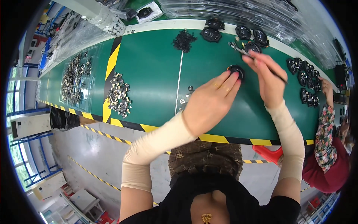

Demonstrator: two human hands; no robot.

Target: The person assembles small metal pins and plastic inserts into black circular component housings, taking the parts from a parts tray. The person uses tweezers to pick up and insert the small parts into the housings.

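Observation:
My left hand (pixel 212 102) presses its fingers on a round black part (pixel 236 71) that lies on the green bench. To its right, my right hand (pixel 266 76) is closed around slender dark tweezers (pixel 239 50); their tips point up and left, near another round black part (pixel 253 47). The right hand is a little blurred. Left of my left wrist lie a few small square pieces (pixel 182 101), some white and some black. Fingers hide most of the part under my left hand.
Several round black parts (pixel 210 34) stand along the bench's far edge. Heaped nearby are tiny black pieces (pixel 183 41); small metallic pieces (pixel 119 95) lie left, beside a filled clear tray (pixel 93 74). At right, a co-worker's hand (pixel 326 87) is near grouped black assemblies (pixel 306 76).

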